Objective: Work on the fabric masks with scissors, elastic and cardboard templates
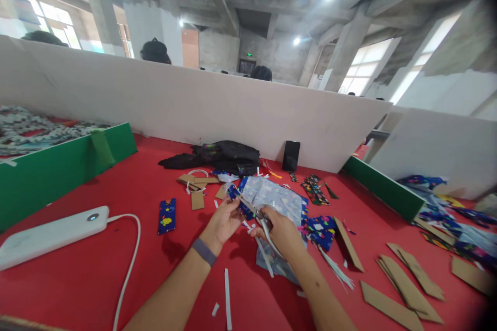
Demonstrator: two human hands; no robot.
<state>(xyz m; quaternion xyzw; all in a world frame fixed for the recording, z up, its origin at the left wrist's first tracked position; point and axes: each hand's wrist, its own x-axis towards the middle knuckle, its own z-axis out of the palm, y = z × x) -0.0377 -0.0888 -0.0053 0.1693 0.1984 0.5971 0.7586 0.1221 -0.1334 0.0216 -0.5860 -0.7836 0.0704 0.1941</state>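
1. A patterned blue fabric piece [272,197] was laid on the red table [116,269], at its centre.
2. Its near-left edge was pinched by the left hand [223,222], fingers closed.
3. Scissors [261,217] were gripped by the right hand [280,230], blades touching that edge.
4. Cardboard strips [404,284] were scattered right; a white power bank [50,235] was placed far left.

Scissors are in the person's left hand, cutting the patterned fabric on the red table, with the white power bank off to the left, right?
Not quite. The head view shows the scissors in the right hand; the left hand holds the patterned fabric. The red table and the white power bank on the left are as stated.
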